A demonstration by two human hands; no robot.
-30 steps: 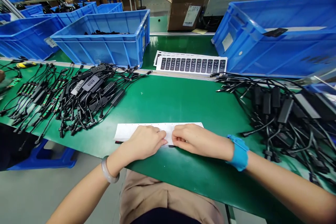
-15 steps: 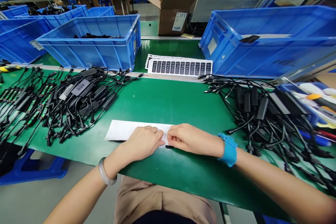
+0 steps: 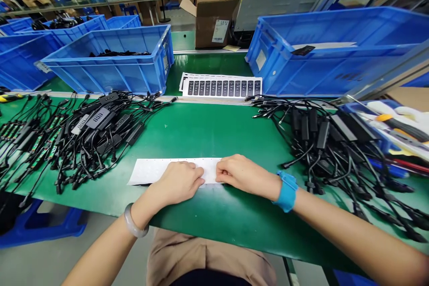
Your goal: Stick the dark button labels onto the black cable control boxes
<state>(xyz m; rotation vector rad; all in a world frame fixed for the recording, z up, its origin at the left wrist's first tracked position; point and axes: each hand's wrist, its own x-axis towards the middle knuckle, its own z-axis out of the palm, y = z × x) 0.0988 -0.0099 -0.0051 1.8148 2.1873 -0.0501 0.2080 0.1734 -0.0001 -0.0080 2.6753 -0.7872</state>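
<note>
A long white paper strip [image 3: 147, 170] lies on the green tabletop in front of me, with a row of small dark marks along its far edge. My left hand [image 3: 181, 181] rests on the strip's middle, its fingers curled together and pressing on the paper. At the strip's right end, my right hand [image 3: 236, 172] pinches the edge between thumb and curled fingers. The right fingertips are partly hidden, so anything small between them does not show. A dark underside peeks out beneath the strip's left near edge.
Black cables with small boxes [image 3: 98, 118] lie heaped on the left; another cable pile [image 3: 323, 134] is on the right. Printed label sheets [image 3: 223, 87] sit at the back between a left blue crate [image 3: 110, 71] and a right blue crate [image 3: 318, 69]. Behind stands an open carton [image 3: 208, 18].
My right hand has moved slightly away from the left one, leaving more white paper between them. The small black piece below the right fingers no longer shows. The camera view has shifted a little.
</note>
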